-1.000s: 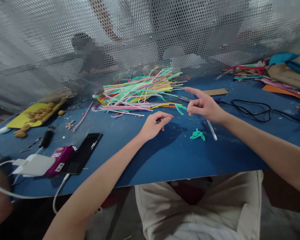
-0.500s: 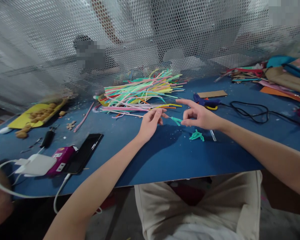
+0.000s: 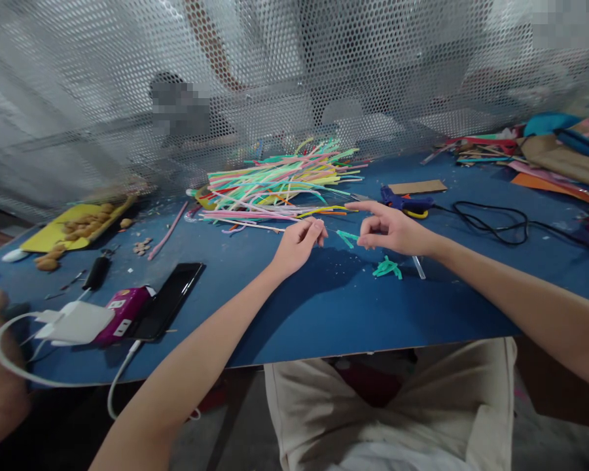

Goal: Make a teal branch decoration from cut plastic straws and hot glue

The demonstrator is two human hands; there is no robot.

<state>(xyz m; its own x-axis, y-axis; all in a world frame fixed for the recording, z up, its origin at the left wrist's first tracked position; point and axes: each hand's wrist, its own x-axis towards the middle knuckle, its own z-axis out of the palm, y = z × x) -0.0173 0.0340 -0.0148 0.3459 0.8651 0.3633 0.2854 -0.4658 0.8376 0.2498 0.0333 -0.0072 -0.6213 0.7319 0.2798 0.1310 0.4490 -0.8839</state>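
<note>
Between my hands is a small teal fuzzy piece (image 3: 346, 237) with a forked shape. My right hand (image 3: 395, 229) pinches its right end between thumb and a finger, the index finger stretched out to the left. My left hand (image 3: 302, 243) has thumb and fingers pressed together on a thin wire-like end that runs toward the teal piece. On the blue table below my right hand lies a little heap of teal pieces (image 3: 387, 267), with a clear stick (image 3: 419, 267) beside it. Behind my hands lies a large pile of coloured pipe cleaners (image 3: 285, 176).
A blue glue gun (image 3: 405, 199) with a black cable lies behind my right hand. At left are a phone (image 3: 169, 301), a purple power block (image 3: 122, 314), white cables and a yellow tray (image 3: 53, 229). A metal mesh (image 3: 275, 78) stands behind; another person's arm (image 3: 0, 373) is at far left.
My left hand's fingers have closed up slightly and turned, and the teal piece has shifted a little. My right hand keeps nearly the same pose. The view has moved slightly.
</note>
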